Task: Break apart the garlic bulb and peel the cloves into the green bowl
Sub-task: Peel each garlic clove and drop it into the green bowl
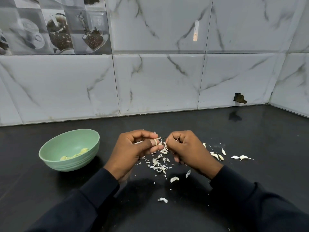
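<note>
1. A marble-tiled wall (158,72) backs a dark counter (250,131), where all the work lies.
2. The bowl (78,162) stands on the counter left of both hands, near but apart. A few peeled cloves (78,152) lie in its bottom.
3. The left hand (133,151) is curled, pinching one clove (155,141) between thumb and fingers above the counter. The right hand (189,148), also curled, pinches the skin (164,145) at that clove's side.
4. Unpeeled cloves (244,157) lie on the counter to the right, and scraps (158,162) are strewn beneath the hands. No whole bulb shows, so the breaking apart looks done.
5. To peel well, I judge:
   - Grip the clove firmly with the left hand, without crushing it.
   - Draw the skin along the clove's length rather than across it.
   - Roll the clove to reach the next strip.
   - Stay over the scraps so no husk drifts into the bowl.
   - Check the clove is bare before carrying it left.
</note>
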